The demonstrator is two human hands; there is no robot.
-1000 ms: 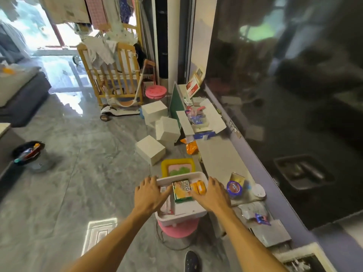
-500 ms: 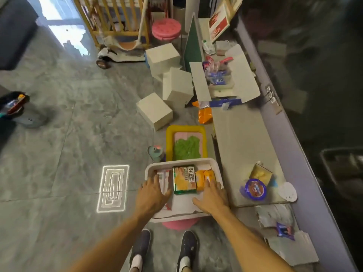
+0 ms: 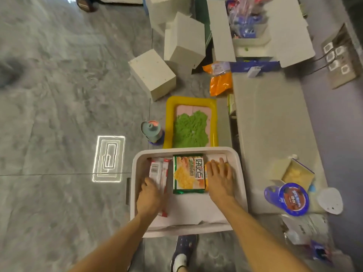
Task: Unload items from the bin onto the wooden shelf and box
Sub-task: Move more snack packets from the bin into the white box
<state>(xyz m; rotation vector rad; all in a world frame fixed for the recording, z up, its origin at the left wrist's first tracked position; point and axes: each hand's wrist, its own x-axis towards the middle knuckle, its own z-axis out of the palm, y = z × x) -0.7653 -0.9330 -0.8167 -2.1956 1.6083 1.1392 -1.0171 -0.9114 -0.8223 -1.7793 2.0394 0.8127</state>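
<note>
We have both hands down inside the white bin [image 3: 186, 150], which stands directly in front of us. Our left hand [image 3: 150, 195] rests on the near end of a red-and-white packet [image 3: 157, 169] by the bin's left wall. Its fingers bend down over the wrapper, but we cannot tell whether they actually grip it. Our right hand [image 3: 220, 177] lies flat with the fingers straight and slightly spread, pressing on an orange packet [image 3: 228, 168] by the right wall. Between the two hands a green biscuit pack [image 3: 188, 173] lies face up, touching the orange packet.

To the right of our right hand runs the pale wooden shelf [image 3: 271, 124]. On its near end are a blue tub [image 3: 292, 199] and a small open carton [image 3: 298, 173] just beyond it. Far ahead of that hand, past the shelf's far end, the white box [image 3: 253, 41] stands with its flaps open and bagged items inside.

Just beyond our fingertips, touching the bin's far rim, sits a yellow tray [image 3: 170, 122] of green sand, with a bottle [image 3: 152, 131] at its left side.
</note>
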